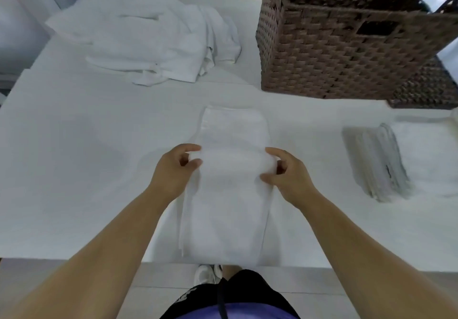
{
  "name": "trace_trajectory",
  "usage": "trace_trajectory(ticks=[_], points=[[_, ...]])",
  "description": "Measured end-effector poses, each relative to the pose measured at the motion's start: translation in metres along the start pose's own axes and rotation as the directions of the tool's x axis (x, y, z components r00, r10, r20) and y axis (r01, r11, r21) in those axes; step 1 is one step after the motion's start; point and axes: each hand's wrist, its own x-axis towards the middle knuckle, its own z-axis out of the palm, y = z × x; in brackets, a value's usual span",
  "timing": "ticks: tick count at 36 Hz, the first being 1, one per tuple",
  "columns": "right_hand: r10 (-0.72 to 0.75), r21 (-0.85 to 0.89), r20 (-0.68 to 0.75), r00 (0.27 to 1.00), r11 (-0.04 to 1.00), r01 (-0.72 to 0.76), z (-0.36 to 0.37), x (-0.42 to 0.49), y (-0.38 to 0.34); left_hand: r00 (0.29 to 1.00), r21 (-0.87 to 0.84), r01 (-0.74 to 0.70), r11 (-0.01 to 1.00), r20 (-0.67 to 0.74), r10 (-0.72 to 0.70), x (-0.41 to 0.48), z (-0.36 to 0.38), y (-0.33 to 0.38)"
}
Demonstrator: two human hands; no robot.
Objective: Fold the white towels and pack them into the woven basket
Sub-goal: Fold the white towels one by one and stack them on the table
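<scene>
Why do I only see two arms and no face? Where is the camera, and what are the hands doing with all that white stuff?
There is no machine here, just a person. The camera sits on their head and looks down, so you see what their eyes see: their own arms. The left hand and the right hand each pinch one side of a long towel, folded into a strip on the white table. At the back left lies a messy pile of towels. On the right is a neat stack of folded towels. Behind it stands the brown woven basket.
</scene>
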Motion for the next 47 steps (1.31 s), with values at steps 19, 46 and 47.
trace_trajectory(ticks=[19, 46, 47], points=[[-0.404, -0.325, -0.140, 0.904, 0.881, 0.343, -0.026, -0.099, -0.044, 0.900, 0.210, -0.434, 0.876, 0.049, 0.434, -0.087, -0.034, 0.054], [0.140, -0.581, 0.015, 0.990, 0.807, -0.106, -0.048, -0.036, 0.042, 0.974, 0.425, -0.078, 0.902, 0.225, -0.022, -0.041, 0.071, -0.016], [0.152, -0.586, 0.039, 0.988, 0.804, -0.101, -0.046, -0.037, 0.048, 0.969, 0.439, -0.076, 0.895, 0.244, -0.037, -0.043, 0.074, -0.020]])
